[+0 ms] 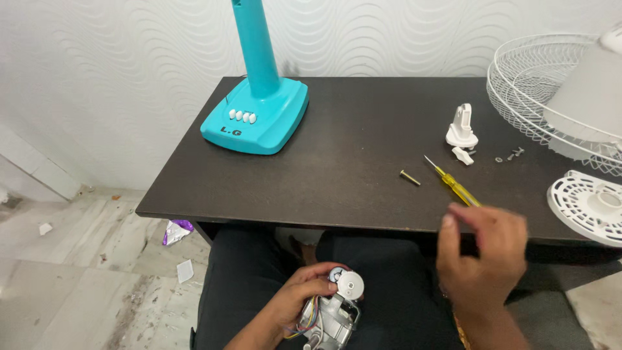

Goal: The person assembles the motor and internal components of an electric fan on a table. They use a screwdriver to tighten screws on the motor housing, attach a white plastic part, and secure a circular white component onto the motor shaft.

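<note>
Two hands at work: the left hand (295,301) grips a fan motor (334,314) in the lap; the right hand (483,259), fingers loosely curled, reaches a yellow screwdriver (453,185) on the table (350,149); grille (544,91) already removed.

Left hand (295,301) curled low, right hand (483,256) raised, fingers (453,217) bent

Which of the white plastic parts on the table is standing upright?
The small white neck piece behind the yellow screwdriver stands upright on its round base. The little white clip beside it and the round slotted cover at the right edge lie flat.
</note>
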